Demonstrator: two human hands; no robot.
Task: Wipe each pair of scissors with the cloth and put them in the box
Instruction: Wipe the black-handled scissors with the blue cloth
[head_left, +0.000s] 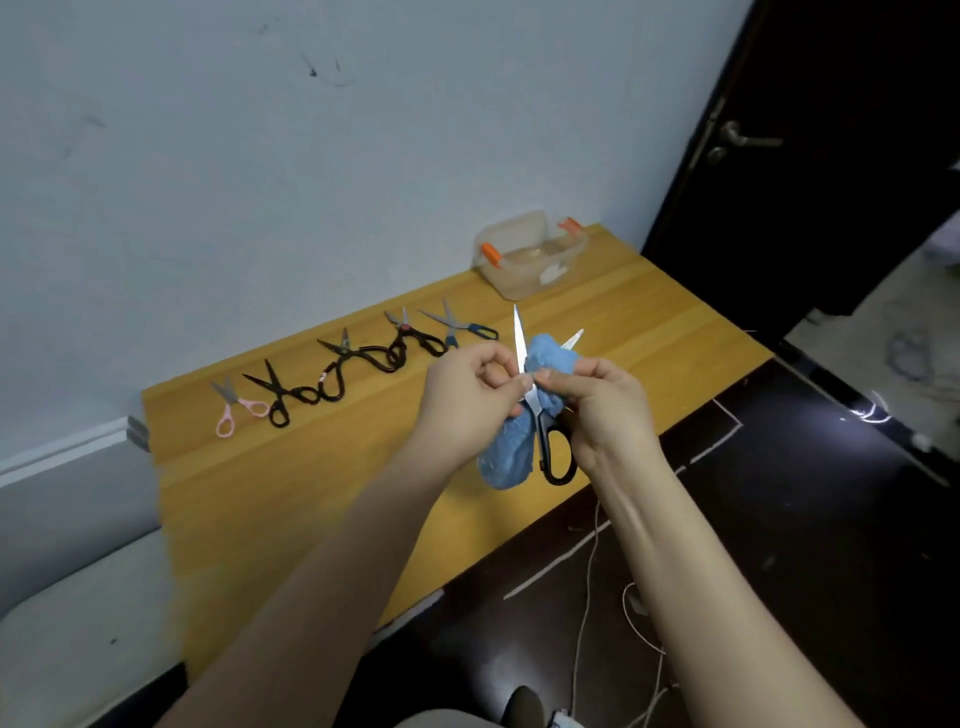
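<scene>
Left hand (467, 397): I see it up over the table, fingers curled, thumb and first finger pinching one blade of the black-handled scissors (555, 453) close to where the two blades cross
Right hand (602, 410): it sits just beside the left one, almost touching it, fingers curled, with the thumb pressing the blue cloth (506, 460) onto the scissors
Scissors in hand: they are between my two hands, wide open, one blade pointing straight up and away, the other poking out to the right from behind the cloth; the black loop hangs down under the right hand
Cloth: bunched up, one lump above the right thumb and a bigger lump hanging down between the wrists, touching the scissors
Other scissors: five pairs lie in a row on the table, left of the hands and well apart from them, from the pink scissors (235, 409) at the far left to the blue-handled scissors (464, 328) nearest the left hand
Box (530, 257): clear, with orange clips, open on top, standing at the far end of the table by the wall, past the hands
Table (291, 499): yellow wood, under both hands
Further out: a grey wall (311, 182) behind the table and a dark door (831, 156) on the right
</scene>
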